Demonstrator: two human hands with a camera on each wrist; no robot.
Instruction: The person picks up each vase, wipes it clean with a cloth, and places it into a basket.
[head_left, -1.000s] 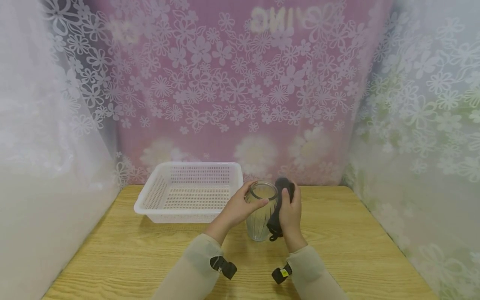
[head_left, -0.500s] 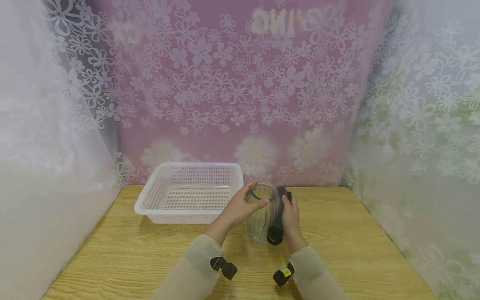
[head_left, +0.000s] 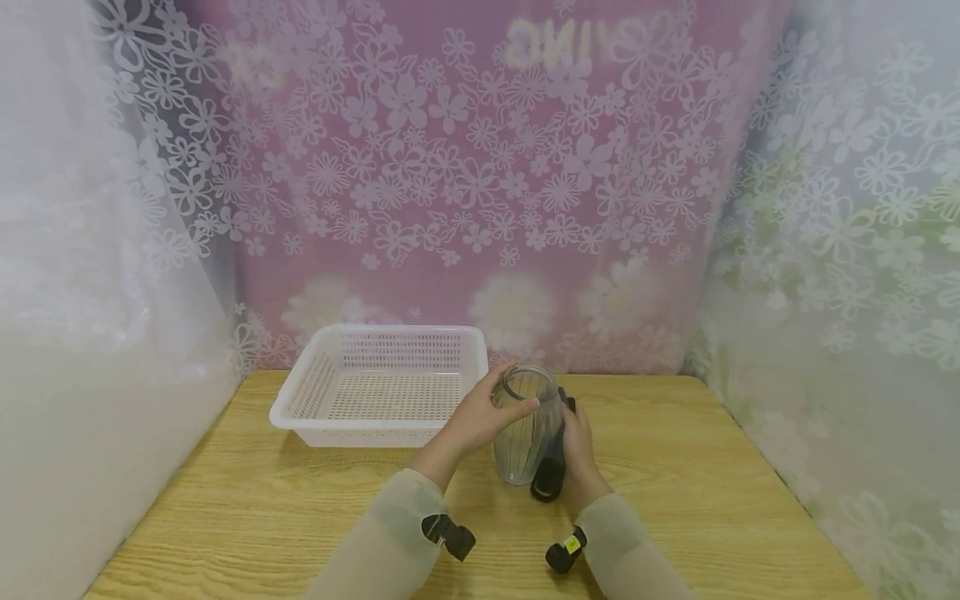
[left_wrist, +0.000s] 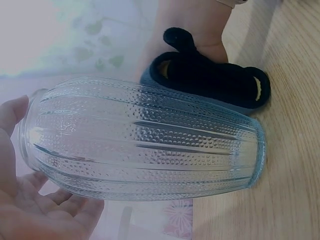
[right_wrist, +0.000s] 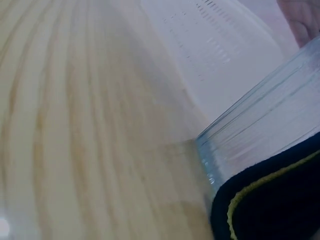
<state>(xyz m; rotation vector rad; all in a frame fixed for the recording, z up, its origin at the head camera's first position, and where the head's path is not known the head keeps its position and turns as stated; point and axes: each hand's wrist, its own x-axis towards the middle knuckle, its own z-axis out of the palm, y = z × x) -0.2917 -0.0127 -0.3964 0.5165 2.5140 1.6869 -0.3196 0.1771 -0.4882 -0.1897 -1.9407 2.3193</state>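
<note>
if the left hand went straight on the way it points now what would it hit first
The clear, ribbed glass jar, which the left hand grips near the rim. What it would meet beyond that is hard to say, since depth is unclear.

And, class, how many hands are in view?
2: the left hand holds the glass jar near its rim; the right hand, partly hidden, holds the black cloth beside it.

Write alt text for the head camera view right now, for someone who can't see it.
A person's left hand holds a jar of clear glass near its rim, while the right hand holds a dark cloth at its side. They are at a wooden table, with a white basket to the left and a pink floral curtain behind.
</note>
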